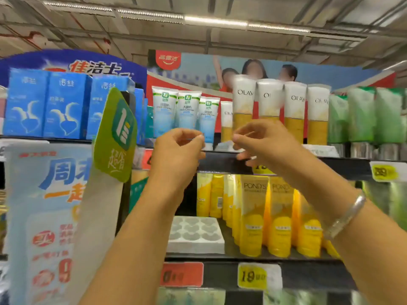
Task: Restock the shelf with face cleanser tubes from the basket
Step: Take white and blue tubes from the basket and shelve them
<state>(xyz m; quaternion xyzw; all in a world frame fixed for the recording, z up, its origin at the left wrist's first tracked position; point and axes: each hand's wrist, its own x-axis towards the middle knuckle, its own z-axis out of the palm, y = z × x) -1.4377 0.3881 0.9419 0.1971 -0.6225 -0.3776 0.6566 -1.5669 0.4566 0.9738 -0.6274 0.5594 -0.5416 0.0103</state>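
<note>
Both hands are raised in front of the top shelf (286, 165). My left hand (178, 150) has thumb and forefinger pinched together just below the blue-and-white cleanser tubes (187, 111). My right hand (262, 142) pinches the same way below the white-and-gold Olay tubes (294, 111). Neither hand holds a tube, and I cannot make out anything between the fingertips. A small gap separates the two hands, with a shorter Olay tube (226, 122) behind it. The basket is out of view.
Blue boxes (46, 106) fill the top shelf's left, green tubes (363, 115) its right. A green promo sign (116, 135) juts out at left. On the shelf below stand yellow Pond's tubes (279, 216) beside a white moulded tray (196, 236). Price tags (253, 276) line the shelf edges.
</note>
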